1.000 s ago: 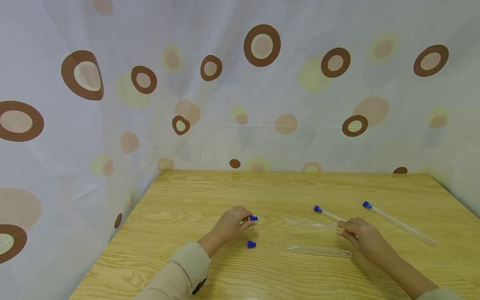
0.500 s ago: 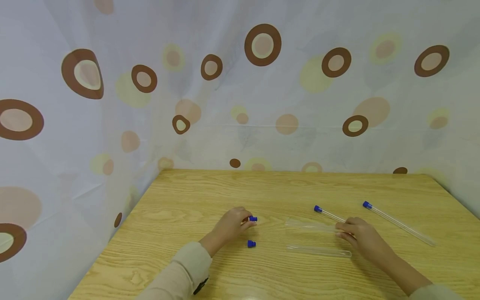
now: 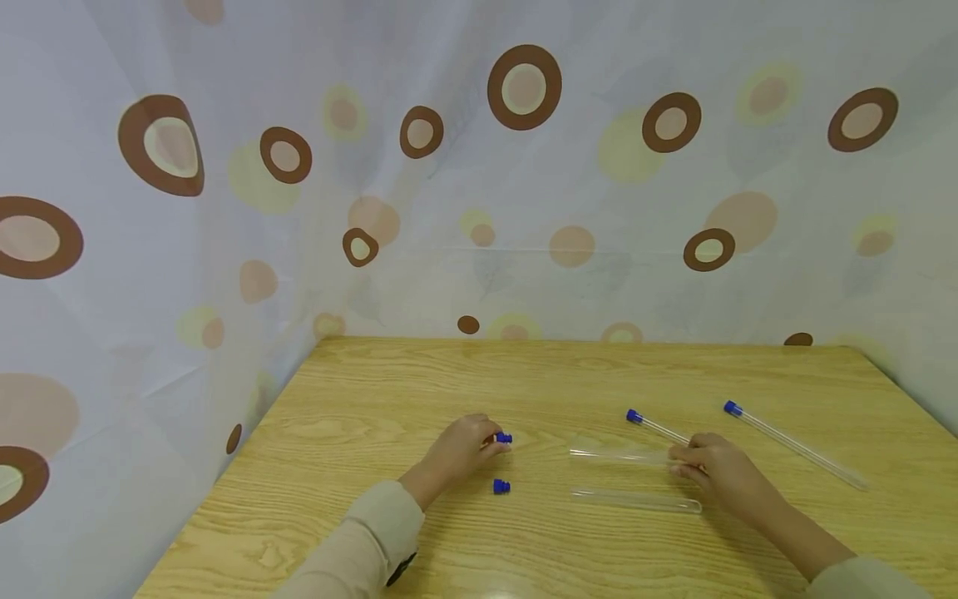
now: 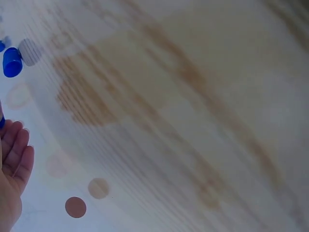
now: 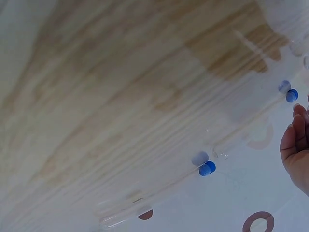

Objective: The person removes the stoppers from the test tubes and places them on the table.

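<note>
Between thumb and fingertips, my left hand (image 3: 458,449) pinches a blue stopper (image 3: 505,438), its narrow end toward the right. Just nearer to me, a second blue stopper (image 3: 501,487) lies on the table. My right hand (image 3: 724,474) pinches one end of a clear test tube (image 3: 621,455), whose other end points left toward the held stopper, with a gap between them. Another uncapped test tube (image 3: 636,499) lies in front of it, rounded end to the right. At the edge of the left wrist view, the fingers (image 4: 21,150) look curled. The right wrist view shows only part of that hand (image 5: 298,150).
Behind my right hand lies a test tube with a blue cap (image 3: 634,416), its far end hidden by the hand. Farther right, another blue-capped test tube (image 3: 797,449) lies slanted. A wooden table (image 3: 419,374) carries everything; a patterned curtain (image 3: 569,183) hangs behind and at the sides.
My right hand has shifted slightly left with the test tube, and the tube's left end has come a little nearer to me. The left hand is almost still.
</note>
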{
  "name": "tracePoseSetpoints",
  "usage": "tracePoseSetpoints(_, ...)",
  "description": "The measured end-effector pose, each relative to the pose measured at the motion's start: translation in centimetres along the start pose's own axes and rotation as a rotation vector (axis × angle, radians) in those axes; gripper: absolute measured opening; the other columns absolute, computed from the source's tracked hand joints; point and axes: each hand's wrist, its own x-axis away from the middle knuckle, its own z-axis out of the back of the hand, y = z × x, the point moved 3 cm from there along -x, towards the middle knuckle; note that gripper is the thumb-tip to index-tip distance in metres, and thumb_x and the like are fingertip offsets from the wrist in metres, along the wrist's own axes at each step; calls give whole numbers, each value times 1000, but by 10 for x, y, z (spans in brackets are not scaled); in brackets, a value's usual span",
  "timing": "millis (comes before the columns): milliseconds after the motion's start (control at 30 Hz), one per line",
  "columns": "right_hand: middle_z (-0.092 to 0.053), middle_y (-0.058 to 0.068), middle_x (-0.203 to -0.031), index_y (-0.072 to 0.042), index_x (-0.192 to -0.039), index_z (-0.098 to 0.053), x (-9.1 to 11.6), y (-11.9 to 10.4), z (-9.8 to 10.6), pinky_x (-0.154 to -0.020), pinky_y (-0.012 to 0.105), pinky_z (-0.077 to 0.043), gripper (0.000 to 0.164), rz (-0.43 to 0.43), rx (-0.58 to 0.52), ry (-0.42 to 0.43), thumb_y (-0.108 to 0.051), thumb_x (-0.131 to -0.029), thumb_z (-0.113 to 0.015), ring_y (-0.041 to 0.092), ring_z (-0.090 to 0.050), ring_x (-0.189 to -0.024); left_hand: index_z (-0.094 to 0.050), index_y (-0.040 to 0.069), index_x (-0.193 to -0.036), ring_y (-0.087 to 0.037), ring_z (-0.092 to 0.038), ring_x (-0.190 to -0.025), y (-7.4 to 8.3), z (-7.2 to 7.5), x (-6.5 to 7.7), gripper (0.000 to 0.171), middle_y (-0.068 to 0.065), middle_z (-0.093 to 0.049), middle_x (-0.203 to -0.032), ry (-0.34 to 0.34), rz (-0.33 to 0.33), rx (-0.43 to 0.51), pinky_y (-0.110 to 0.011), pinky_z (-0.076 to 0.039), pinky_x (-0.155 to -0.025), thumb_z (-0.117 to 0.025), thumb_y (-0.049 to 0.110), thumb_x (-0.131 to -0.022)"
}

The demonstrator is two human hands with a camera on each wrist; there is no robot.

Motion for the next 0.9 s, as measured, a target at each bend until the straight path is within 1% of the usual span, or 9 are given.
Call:
tracePoseSetpoints(133,-51,-10,-70,1,-89,-73,0,0,0,-49,16,-33,21,-34,-24,-44,-5,-70,-75,-6,-31,-62,-68,5,-89,-8,-53,-66,0,-1,0,21,-2,-62,-76,-13,-12,-35,-16,-46,-59,-62,25,-89)
tracePoseSetpoints(333,-54,-7,-72,1,-93,-73,-2,2,0,-50,17,-34,19,-140,-68,-164,-7,-76,-70,-4,-32,-61,-69,4,-91,-8,-54,-67,1,-1,0,22,-2,-62,-77,-35,-5,-46,-17,-46,-60,-62,24,-89)
tracePoseSetpoints(433,-53,-7,-72,1,-94,-72,-1,3,-1,-50,17,-34,19,-171,-89,-207,-9,-78,-69,-3,-32,-61,-69,4,-92,-8,-55,-68,0,-2,-1,22,-3,-62,-78,-47,-7,-54,-17,-47,-60,-62,24,-89)
tracePoseSetpoints(633,-51,-7,-72,3,-97,-71,0,6,-5,-51,17,-34,23,-187,-113,-265,-13,-81,-67,-2,-30,-60,-68,4,-90,-11,-56,-69,-2,-6,-2,20,-4,-63,-78,-53,-35,-71,-18,-47,-60,-63,23,-89)
tracePoseSetpoints(900,-49,-8,-71,5,-100,-70,2,5,-7,-50,16,-32,27,-181,-137,-268,-14,-82,-67,-3,-29,-60,-69,5,-92,-10,-57,-70,-1,-7,-2,21,-2,-64,-79,-63,-38,-123,-17,-48,-62,-62,25,-89)
